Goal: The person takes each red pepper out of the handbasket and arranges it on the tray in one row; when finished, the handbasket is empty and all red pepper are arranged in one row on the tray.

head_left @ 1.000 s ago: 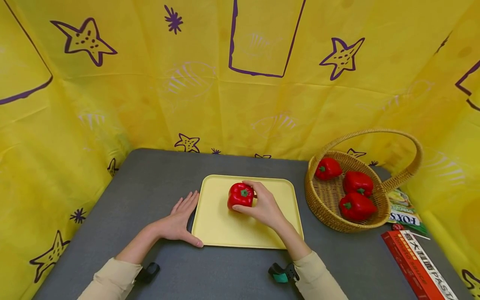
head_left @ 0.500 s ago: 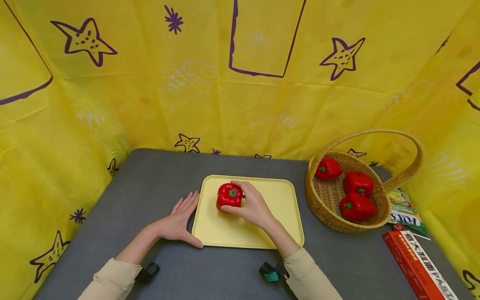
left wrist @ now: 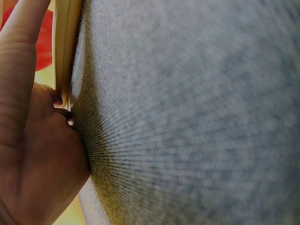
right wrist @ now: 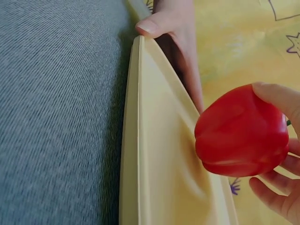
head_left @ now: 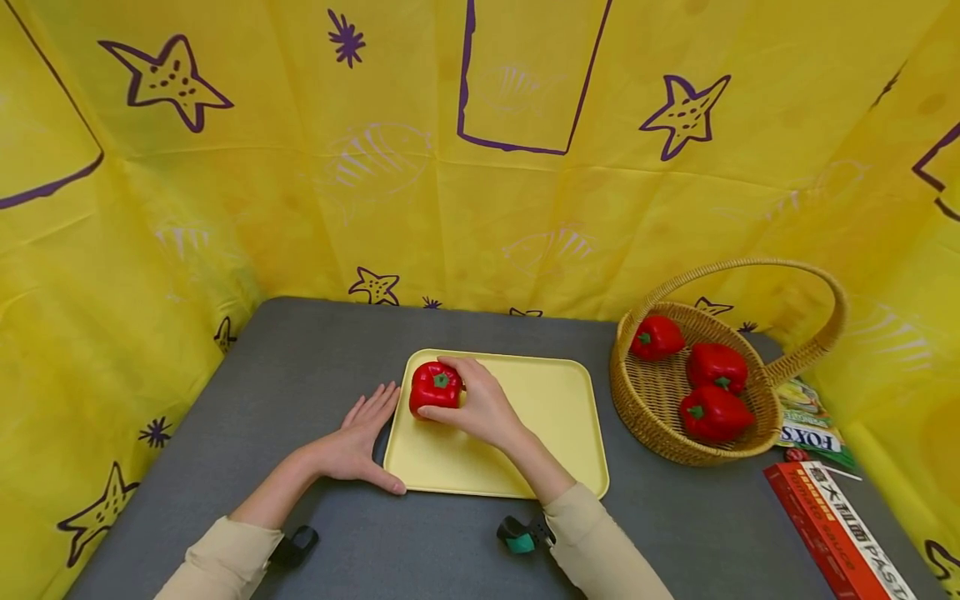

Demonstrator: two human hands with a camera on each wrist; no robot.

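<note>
A red bell pepper [head_left: 433,392] with a green stem is at the left part of a pale yellow tray [head_left: 525,450]. My right hand [head_left: 476,404] grips it from the right side, thumb toward me and fingers at the back. In the right wrist view the pepper [right wrist: 241,133] sits between thumb and fingers, close to the tray surface; whether it touches is hard to tell. My left hand [head_left: 352,446] lies with straight, spread fingers along the tray's left edge, its thumb touching the front left corner.
To the right stands a wicker basket [head_left: 660,433] with a tall handle, holding several red peppers [head_left: 716,412]. Beside it lie a green packet [head_left: 813,433] and a red pasta box [head_left: 840,533]. A yellow patterned cloth [head_left: 480,208] hangs behind the grey table [head_left: 322,350].
My right hand has moved left across the tray with the bell pepper, from near its middle to its left side. The left hand has stayed in place.
</note>
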